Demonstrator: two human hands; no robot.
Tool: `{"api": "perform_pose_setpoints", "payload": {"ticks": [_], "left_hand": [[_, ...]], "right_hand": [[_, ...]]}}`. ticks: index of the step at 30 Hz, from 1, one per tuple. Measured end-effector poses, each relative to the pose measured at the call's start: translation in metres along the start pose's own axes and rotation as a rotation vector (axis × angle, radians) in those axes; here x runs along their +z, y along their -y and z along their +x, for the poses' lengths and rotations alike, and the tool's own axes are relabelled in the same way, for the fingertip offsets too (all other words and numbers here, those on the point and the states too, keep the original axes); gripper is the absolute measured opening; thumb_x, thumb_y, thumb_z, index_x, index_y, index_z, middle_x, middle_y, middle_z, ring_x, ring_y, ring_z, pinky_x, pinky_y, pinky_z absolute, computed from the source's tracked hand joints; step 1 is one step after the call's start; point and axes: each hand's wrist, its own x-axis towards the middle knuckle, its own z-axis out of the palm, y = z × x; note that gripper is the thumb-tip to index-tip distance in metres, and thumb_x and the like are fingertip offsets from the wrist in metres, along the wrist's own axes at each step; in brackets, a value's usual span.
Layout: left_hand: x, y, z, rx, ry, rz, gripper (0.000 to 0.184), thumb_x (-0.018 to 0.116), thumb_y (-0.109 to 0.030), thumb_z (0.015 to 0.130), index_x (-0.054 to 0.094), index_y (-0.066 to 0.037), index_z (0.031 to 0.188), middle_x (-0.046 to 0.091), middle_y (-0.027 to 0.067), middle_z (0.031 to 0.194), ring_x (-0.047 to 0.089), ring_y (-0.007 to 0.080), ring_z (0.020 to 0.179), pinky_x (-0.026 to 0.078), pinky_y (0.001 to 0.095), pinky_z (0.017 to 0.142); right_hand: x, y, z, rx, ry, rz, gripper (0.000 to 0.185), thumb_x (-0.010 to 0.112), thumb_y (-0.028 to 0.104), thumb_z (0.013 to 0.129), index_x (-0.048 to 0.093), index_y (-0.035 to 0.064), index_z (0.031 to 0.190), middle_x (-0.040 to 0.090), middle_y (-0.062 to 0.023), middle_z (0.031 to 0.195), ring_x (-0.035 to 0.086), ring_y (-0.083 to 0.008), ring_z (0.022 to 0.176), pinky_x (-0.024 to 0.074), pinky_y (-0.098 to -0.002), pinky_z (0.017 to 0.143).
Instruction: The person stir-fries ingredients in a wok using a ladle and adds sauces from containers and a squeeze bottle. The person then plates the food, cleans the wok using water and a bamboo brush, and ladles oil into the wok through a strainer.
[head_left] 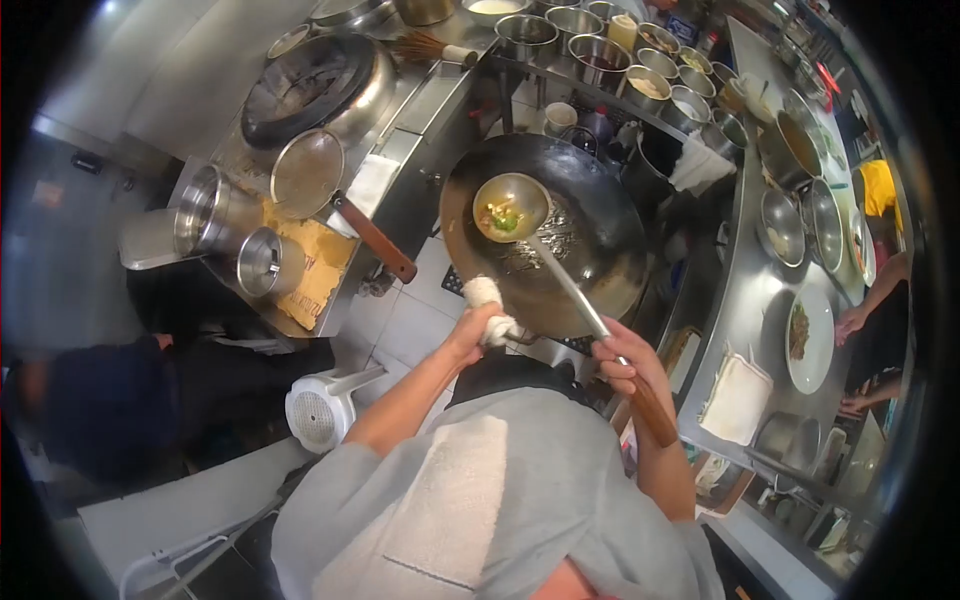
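Observation:
A large dark wok (610,215) is in front of me, its inside shiny with oil. Wrapped in a folded white cloth (484,294), the wok's near handle is in the closed grip of my left hand (472,333). My right hand (630,360) grips the long handle of a metal ladle (563,277), fingers curled around it. Over the wok, the ladle's bowl holds a small portion of food (504,217) with green and pale pieces. I cannot tell whether the bowl touches the wok.
Left, a counter carries a strainer (307,172), metal pots (268,262) and a second wok (315,90). Several seasoning containers (600,57) line the back. On the right counter are a white plate of food (812,350) and a folded cloth (735,398); another person's hand (850,322) is beside the plate.

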Motion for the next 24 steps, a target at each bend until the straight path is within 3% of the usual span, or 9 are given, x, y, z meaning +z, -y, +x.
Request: {"api": "perform_pose_setpoints", "payload": {"ticks": [4,9,12,17,20,24], "left_hand": [[-0.004,-0.01,-0.031,-0.009,-0.03,0.02,0.015,0.054,-0.009,0.08,0.056,-0.003,0.093,0.06,0.0053,0.076,0.062,0.0149,0.064,0.051,0.0298,0.056],[0.018,-0.013,-0.037,0.122,-0.023,0.118,0.015,0.054,-0.009,0.08,0.056,-0.005,0.094,0.059,0.0033,0.079,0.06,0.0125,0.067,0.05,0.0288,0.057],[0.031,-0.008,-0.009,0.151,-0.012,0.13,0.013,0.054,-0.01,0.081,0.057,-0.004,0.092,0.06,0.0039,0.078,0.06,0.0133,0.066,0.05,0.0297,0.056],[0.029,-0.003,0.026,0.035,-0.035,0.0,0.01,0.053,-0.014,0.083,0.058,-0.005,0.084,0.061,0.0058,0.073,0.061,0.0155,0.059,0.048,0.0317,0.05],[0.02,-0.009,0.017,-0.035,-0.026,-0.064,0.008,0.054,-0.015,0.081,0.057,-0.007,0.083,0.06,0.0047,0.072,0.059,0.0156,0.057,0.047,0.0305,0.049],[0.007,-0.024,-0.016,-0.038,0.011,-0.046,0.012,0.055,-0.013,0.08,0.057,-0.004,0.088,0.061,0.0056,0.075,0.06,0.0158,0.06,0.049,0.0304,0.051]], "right_hand": [[0.001,0.03,-0.012,-0.148,-0.191,-0.387,0.063,0.054,0.008,0.089,0.026,0.0078,0.146,0.046,-0.0017,0.074,0.037,-0.0039,0.043,0.0336,-0.0204,0.031],[0.008,0.025,0.005,-0.093,-0.348,-0.79,0.067,0.053,0.009,0.09,0.022,0.018,0.149,0.044,0.0007,0.069,0.041,-0.0061,0.045,0.0379,-0.0236,0.034],[0.02,0.001,0.022,-0.043,-0.193,-0.584,0.067,0.052,0.009,0.09,0.021,0.0152,0.149,0.044,0.0007,0.068,0.041,-0.0073,0.045,0.0387,-0.0241,0.034],[0.013,-0.012,0.009,0.058,0.118,0.355,0.042,0.044,0.004,0.095,0.035,0.0052,0.136,0.04,-0.0041,0.077,0.034,-0.0007,0.044,0.0267,-0.0146,0.029],[0.006,-0.001,-0.008,0.035,0.035,0.221,0.045,0.044,0.004,0.095,0.033,0.0052,0.138,0.04,-0.0036,0.075,0.033,-0.001,0.043,0.0272,-0.0162,0.028],[-0.011,0.026,-0.027,-0.095,-0.194,-0.311,0.062,0.053,0.006,0.088,0.028,0.0084,0.145,0.045,-0.0015,0.073,0.04,-0.0037,0.045,0.0326,-0.019,0.031]]}}
